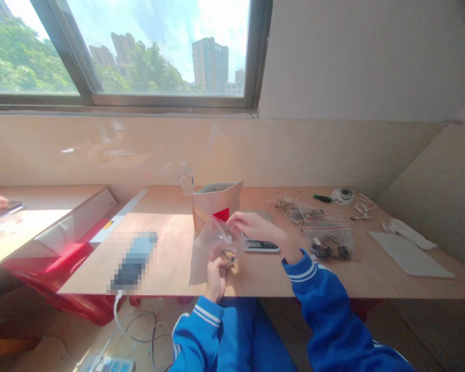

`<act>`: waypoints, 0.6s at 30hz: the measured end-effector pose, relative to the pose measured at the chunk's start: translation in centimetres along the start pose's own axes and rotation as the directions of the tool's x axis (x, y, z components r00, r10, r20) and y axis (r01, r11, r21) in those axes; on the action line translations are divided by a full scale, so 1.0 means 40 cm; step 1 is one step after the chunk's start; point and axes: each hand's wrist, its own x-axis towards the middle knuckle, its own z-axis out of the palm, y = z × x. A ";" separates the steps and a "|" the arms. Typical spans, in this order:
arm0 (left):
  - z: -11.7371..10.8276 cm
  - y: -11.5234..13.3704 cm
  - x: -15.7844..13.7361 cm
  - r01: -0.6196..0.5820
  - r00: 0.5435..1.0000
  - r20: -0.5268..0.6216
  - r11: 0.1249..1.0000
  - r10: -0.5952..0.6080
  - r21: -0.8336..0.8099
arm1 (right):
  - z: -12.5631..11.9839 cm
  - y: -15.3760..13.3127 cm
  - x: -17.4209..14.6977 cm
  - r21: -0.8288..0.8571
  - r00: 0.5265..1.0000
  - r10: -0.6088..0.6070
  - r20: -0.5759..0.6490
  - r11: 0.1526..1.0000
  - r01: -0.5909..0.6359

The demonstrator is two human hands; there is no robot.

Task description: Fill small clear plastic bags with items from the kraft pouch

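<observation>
My left hand [216, 274] pinched the small zip bag [220, 241] from below while my right hand [251, 225] gripped its top at one o'clock. I judged the contents could spill if that pinch slackened, landing by the scale [260, 244].

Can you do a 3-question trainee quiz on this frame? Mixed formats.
1. True or false: both hands hold the clear zip bag.
2. What lies on the table directly behind the right hand?
A. digital scale
B. screwdriver
C. water bottle
3. Which hand pinches the bag's bottom, where its dark contents sit?

Key:
1. True
2. A
3. The left hand
</observation>
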 end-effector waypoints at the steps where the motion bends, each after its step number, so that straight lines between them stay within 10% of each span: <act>1: -0.001 -0.001 0.001 0.000 1.000 0.010 1.000 0.000 0.006 | 0.015 0.014 -0.008 -0.035 0.997 0.044 0.063 0.999 -0.042; 8: 0.004 -0.006 -0.002 -0.029 1.000 0.014 0.999 0.028 0.034 | 0.060 0.059 -0.024 -0.015 0.905 0.249 0.345 0.966 -0.260; 18: 0.004 -0.007 0.001 -0.075 0.997 0.007 0.992 0.075 0.098 | 0.074 0.097 -0.034 0.205 0.896 0.077 0.438 0.962 -0.183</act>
